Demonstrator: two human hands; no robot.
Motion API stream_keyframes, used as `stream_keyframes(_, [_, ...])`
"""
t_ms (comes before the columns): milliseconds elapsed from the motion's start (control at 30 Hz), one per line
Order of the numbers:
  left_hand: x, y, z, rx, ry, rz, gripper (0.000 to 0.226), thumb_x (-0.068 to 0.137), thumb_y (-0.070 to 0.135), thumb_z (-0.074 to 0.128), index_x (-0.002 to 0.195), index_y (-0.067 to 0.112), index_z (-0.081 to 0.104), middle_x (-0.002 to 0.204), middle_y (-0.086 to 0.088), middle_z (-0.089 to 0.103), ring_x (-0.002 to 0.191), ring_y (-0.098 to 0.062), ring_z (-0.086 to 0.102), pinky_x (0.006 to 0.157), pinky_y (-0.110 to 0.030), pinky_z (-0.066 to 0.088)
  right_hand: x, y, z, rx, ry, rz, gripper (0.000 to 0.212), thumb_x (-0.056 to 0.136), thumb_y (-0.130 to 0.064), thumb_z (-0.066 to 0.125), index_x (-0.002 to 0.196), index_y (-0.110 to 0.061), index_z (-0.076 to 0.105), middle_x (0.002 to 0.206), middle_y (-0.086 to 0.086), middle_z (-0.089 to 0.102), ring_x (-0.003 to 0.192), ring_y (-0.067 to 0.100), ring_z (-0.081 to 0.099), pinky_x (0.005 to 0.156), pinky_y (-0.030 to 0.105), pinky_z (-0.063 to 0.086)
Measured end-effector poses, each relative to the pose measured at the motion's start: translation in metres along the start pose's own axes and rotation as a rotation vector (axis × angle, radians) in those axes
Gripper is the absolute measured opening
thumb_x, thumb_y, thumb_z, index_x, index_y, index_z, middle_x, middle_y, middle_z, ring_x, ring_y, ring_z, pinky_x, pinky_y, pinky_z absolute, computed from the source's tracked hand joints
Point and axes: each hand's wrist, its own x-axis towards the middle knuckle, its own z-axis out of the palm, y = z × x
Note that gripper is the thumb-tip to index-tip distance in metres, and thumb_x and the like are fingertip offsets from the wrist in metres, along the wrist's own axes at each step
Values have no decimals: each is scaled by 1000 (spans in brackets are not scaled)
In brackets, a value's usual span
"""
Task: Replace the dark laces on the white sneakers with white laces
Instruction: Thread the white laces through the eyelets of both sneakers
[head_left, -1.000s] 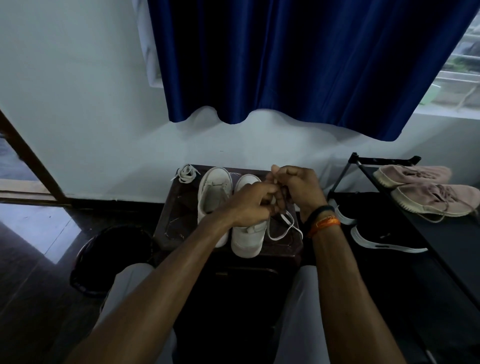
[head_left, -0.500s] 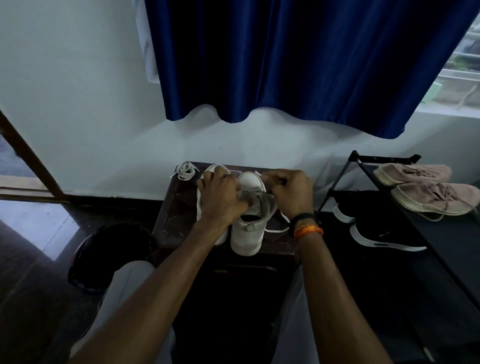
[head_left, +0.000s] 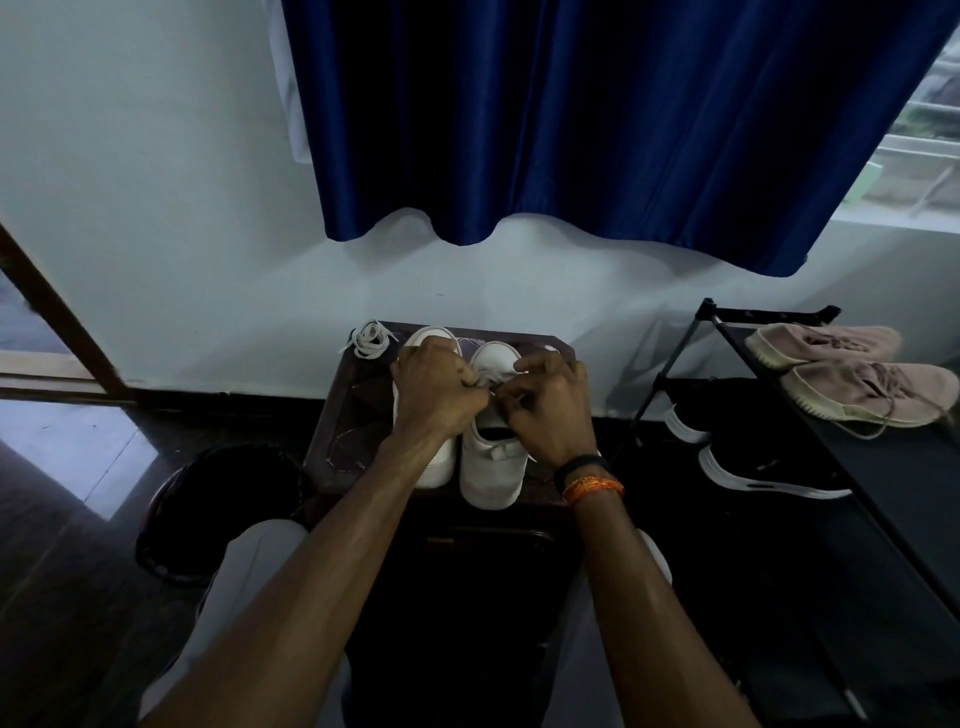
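Two white sneakers stand side by side on a dark brown stool (head_left: 340, 415), toes away from me. Most of the left sneaker (head_left: 431, 462) is covered by my left hand (head_left: 436, 392). The right sneaker (head_left: 491, 467) sits between both hands. My left hand is curled into a fist over the lace area and my right hand (head_left: 545, 405) pinches there with curled fingers; the lace they grip is mostly hidden. A bundled white lace (head_left: 370, 339) lies at the stool's far left corner.
A black shoe rack (head_left: 769, 314) on the right carries pink sneakers (head_left: 862, 387) on top and black-and-white shoes (head_left: 753, 467) below. A dark round bin (head_left: 218, 514) stands on the floor at left. A blue curtain (head_left: 571, 119) hangs on the wall ahead.
Both hands came down from a raised position onto the right sneaker's lace area. The loose white lace loop that hung at the sneaker's right side a second ago is out of sight.
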Motion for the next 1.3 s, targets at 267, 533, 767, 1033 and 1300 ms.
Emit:
stream_keyframes(267, [-4, 5, -15, -107, -65, -8, 20, 73, 21, 88, 82, 5, 81, 106, -9, 74, 111, -18, 63, 78, -20, 37, -4, -8, -1, 78, 18, -10, 18, 77, -35, 64, 84, -29, 80, 114, -9, 64, 113, 24, 55, 92, 36, 37])
stream_keyframes(533, [-5, 4, -16, -160, -68, 5, 18, 78, 15, 84, 83, -1, 79, 109, -15, 72, 92, -8, 53, 80, -23, 40, -9, -20, -2, 164, 110, 75, 8, 82, -24, 72, 82, -26, 79, 114, -10, 63, 116, 26, 45, 92, 40, 40])
stream_keyframes(767, [3, -5, -16, -97, -101, 56, 23, 89, 15, 71, 81, -6, 74, 88, 6, 50, 88, -7, 47, 76, -19, 41, -16, -26, 4, 176, 168, 105, 7, 80, -20, 74, 79, -24, 80, 112, -9, 63, 116, 25, 42, 93, 39, 35])
stream_keyframes(1033, [6, -12, -15, -127, -116, 106, 15, 82, 1, 72, 72, 11, 76, 77, 6, 69, 74, -5, 63, 64, -12, 42, -16, -30, 6, 169, 184, 115, 13, 79, -14, 78, 82, -27, 80, 113, -12, 64, 116, 24, 39, 91, 36, 30])
stream_keyframes(1300, [2, -12, -20, -117, -42, 226, 18, 77, -3, 73, 64, 8, 74, 65, 11, 61, 68, 10, 56, 60, -3, 35, -18, -32, 2, 187, 175, 149, 9, 80, -24, 80, 88, -28, 81, 119, -8, 63, 120, 25, 38, 95, 37, 30])
